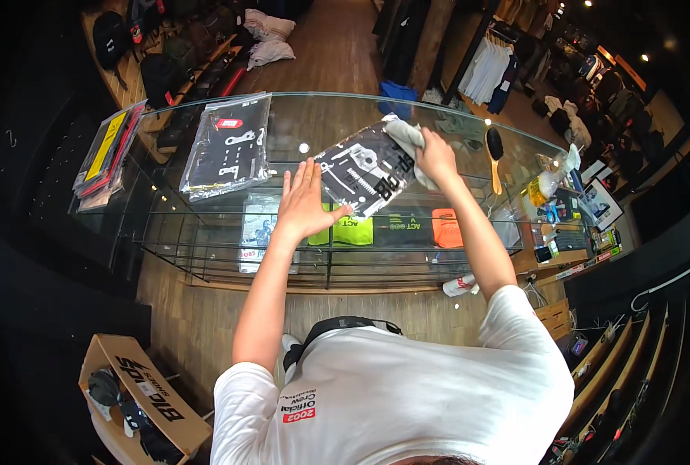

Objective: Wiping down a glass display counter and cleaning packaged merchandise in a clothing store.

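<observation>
Glass counter (302,116): left hand (308,203), fingers spread, at packet (363,169); right hand (436,159) grips cloth (405,133). I judge wiping; next calls for steady strokes.

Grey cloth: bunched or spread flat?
Bunched: the grey cloth is gathered at the right hand, over one end of the bagged black item.

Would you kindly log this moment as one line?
left hand: spread, touching plastic-wrapped black package | right hand: gripping grey cloth over package | beneath: clear glass counter

Your T-shirt (422,380) is white with a red-and-black print; the cloth (407,134) is grey, the bagged garment (364,167) black with white graphics, the brush (495,147) black and tan.
</observation>
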Demonstrator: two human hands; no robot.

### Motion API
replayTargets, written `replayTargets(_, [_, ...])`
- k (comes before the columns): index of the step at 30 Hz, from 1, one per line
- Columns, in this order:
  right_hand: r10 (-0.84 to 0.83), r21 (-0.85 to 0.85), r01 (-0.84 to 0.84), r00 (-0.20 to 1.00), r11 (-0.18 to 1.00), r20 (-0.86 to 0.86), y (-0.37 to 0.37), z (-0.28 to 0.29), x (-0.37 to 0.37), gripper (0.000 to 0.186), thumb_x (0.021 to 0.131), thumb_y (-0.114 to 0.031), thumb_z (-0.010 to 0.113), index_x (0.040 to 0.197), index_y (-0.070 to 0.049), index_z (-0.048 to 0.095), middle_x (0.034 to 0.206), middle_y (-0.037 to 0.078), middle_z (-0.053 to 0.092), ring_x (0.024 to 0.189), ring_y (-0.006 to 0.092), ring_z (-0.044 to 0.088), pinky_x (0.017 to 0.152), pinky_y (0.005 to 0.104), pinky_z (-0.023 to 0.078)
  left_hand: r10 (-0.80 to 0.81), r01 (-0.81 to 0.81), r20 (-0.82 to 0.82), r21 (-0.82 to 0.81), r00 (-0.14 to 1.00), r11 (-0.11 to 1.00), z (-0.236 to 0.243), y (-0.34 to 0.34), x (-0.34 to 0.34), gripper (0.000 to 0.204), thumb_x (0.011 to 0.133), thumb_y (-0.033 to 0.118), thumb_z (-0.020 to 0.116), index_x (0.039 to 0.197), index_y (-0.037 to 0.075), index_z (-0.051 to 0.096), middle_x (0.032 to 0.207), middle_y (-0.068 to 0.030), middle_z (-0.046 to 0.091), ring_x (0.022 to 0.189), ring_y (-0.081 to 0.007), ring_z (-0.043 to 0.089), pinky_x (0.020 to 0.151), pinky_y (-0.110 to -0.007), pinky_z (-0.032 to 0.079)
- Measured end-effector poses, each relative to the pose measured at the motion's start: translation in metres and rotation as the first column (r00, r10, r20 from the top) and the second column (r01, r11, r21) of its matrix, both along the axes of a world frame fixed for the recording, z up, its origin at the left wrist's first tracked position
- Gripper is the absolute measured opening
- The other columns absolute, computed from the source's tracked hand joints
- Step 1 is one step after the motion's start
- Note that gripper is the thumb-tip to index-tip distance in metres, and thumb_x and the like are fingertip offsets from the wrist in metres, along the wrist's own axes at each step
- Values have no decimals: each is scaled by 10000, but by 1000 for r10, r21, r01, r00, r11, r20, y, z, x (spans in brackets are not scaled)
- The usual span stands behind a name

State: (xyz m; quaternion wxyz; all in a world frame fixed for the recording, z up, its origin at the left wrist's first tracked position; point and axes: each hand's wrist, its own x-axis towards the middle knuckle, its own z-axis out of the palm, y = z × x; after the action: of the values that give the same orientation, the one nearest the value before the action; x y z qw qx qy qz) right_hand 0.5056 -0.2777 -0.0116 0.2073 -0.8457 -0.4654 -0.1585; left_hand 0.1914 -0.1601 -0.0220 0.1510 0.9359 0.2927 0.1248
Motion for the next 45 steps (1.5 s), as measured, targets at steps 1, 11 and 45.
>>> replayTargets(1, [16,-18,-16,1000,1000,14,13,5,6,382,830,-111,651,1205,-86,587,1129,186,665,951,440,678,820,536,554,35,-35,5,7,999,999,0,-4,3,1212,778,730,655,1556,-95,228,1664,-221,191,1571,-277,109,1273,-447,27])
replayTargets(11, [551,-48,-554,832,831,-66,113,3,-110,482,781,-115,711,1258,-131,646,1236,158,661,1103,374,661,939,470,540,190,-191,-25,-36,981,981,-4,-14,11,1226,751,703,689,1568,-78,213,1670,-201,193,1573,-263,109,1274,-439,25])
replayTargets(45, [-259,-115,274,957,955,133,-94,-1,-19,469,853,-272,710,1269,-90,593,1221,194,596,1130,382,590,913,510,480,387,-218,905,-347,177,912,112,104,-28,260,927,131,657,1126,-36,652,1083,-216,704,1020,-342,679,893,-412,512])
